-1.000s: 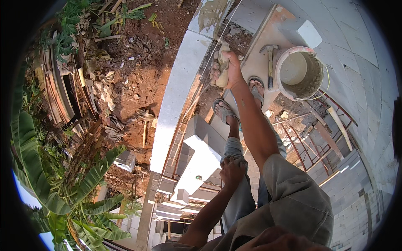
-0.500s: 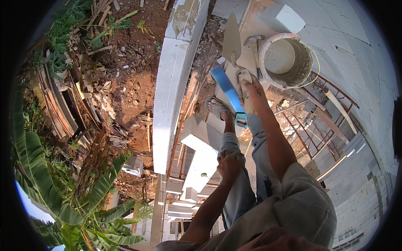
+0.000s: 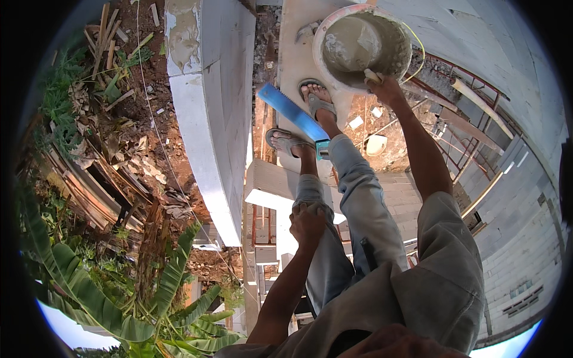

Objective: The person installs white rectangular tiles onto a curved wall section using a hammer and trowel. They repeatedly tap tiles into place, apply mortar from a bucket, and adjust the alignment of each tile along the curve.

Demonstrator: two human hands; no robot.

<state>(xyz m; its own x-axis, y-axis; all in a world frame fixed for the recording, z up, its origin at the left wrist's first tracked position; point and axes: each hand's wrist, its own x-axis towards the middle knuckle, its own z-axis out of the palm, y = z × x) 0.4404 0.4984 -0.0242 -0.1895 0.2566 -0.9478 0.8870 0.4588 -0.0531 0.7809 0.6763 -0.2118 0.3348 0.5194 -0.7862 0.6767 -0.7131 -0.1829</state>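
Note:
My right hand [image 3: 387, 90] is closed around the handle of a trowel [image 3: 373, 76] at the near rim of the bucket [image 3: 322, 62]. The trowel's blade reaches into the bucket and is hard to tell from the wet grey mortar [image 3: 349, 39]. My left hand [image 3: 307, 224] rests on my left knee, fingers laid over the trouser cloth and holding nothing. A handsaw [image 3: 292, 111] with a blue blade and teal handle lies by my sandalled feet. What looks like a hammer head [image 3: 308, 28] shows left of the bucket.
A pale block wall [image 3: 200, 119] with mortar [image 3: 182, 36] on its top runs along my left, a string stretched beside it. Beyond lie soil, wood scraps and banana leaves [image 3: 77, 280]. I stand on a narrow board [image 3: 292, 59]; red metal scaffolding [image 3: 477, 149] is at the right.
My right hand has carried the trowel from beside the saw to the bucket. The view has shifted, bringing both feet into sight. My left hand stays on my knee.

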